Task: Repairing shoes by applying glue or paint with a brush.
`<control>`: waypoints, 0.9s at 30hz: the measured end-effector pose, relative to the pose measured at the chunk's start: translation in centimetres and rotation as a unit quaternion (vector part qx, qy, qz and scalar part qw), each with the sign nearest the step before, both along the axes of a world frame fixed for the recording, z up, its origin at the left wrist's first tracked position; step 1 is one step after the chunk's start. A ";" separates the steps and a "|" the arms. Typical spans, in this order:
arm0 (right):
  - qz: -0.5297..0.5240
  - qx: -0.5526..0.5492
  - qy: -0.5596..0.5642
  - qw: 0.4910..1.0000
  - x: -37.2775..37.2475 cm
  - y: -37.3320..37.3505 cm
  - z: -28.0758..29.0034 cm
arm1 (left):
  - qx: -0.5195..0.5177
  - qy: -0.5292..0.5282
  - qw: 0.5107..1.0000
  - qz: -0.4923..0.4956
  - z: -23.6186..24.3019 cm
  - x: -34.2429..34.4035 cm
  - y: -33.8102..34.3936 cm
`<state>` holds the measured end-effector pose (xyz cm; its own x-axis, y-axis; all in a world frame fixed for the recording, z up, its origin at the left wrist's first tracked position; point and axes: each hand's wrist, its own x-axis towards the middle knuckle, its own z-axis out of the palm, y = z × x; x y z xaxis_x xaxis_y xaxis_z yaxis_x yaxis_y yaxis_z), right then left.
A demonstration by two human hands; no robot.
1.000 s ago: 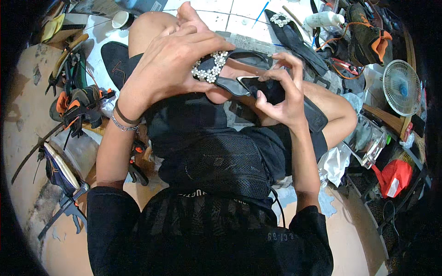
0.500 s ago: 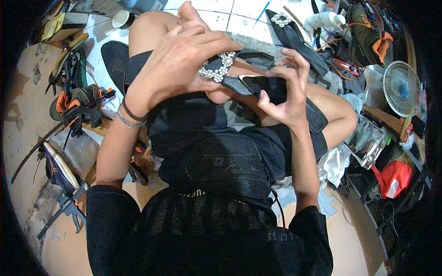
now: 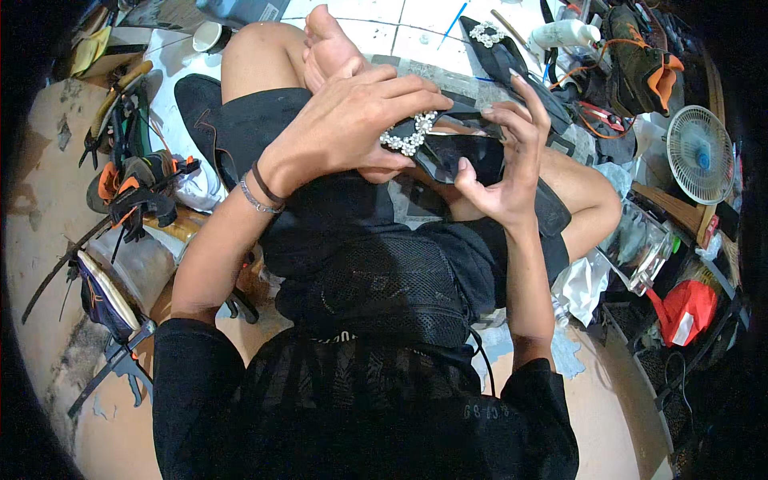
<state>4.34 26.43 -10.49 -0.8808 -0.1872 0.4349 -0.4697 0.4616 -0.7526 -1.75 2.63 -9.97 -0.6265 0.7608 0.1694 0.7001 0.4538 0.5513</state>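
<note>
Over my crossed legs I hold a black shoe (image 3: 441, 166) with a rhinestone buckle (image 3: 410, 141) on its pointed toe. My left hand (image 3: 352, 116) is closed around the toe, fingers on the far side and thumb below the buckle. At the open heel end is my right hand (image 3: 514, 172), its thumb by the near rim and a fingertip at the far rim; the other fingers stretch away. The inside of the shoe is dark, and my left hand hides part of the toe. A similar black shoe (image 3: 512, 68) with a matching buckle lies beyond.
A white bottle (image 3: 564, 34), a brown-and-orange shoe (image 3: 636, 68) and a small fan (image 3: 699, 156) stand to the right, near a red bag (image 3: 686, 312). Clamps (image 3: 120, 364) and pliers lie on the left. A white cup (image 3: 210, 37) is at the far left.
My left hand has moved right with the buckled toe, bringing it closer to my right hand. My right fingers have stretched out more, and the shoe has turned slightly.
</note>
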 end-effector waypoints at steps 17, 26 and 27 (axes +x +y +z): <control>-0.027 0.215 -0.199 0.956 1.3 5.9 -0.5 | 0.039 0.026 0.999 -0.020 -1.3 -1.9 1.1; -0.028 0.114 -0.146 0.982 3.6 4.9 3.3 | 0.047 0.114 0.989 -0.077 2.0 -1.4 1.3; -0.029 0.107 -0.131 0.985 4.2 4.7 3.8 | 0.018 0.100 0.993 -0.058 2.6 -0.8 1.1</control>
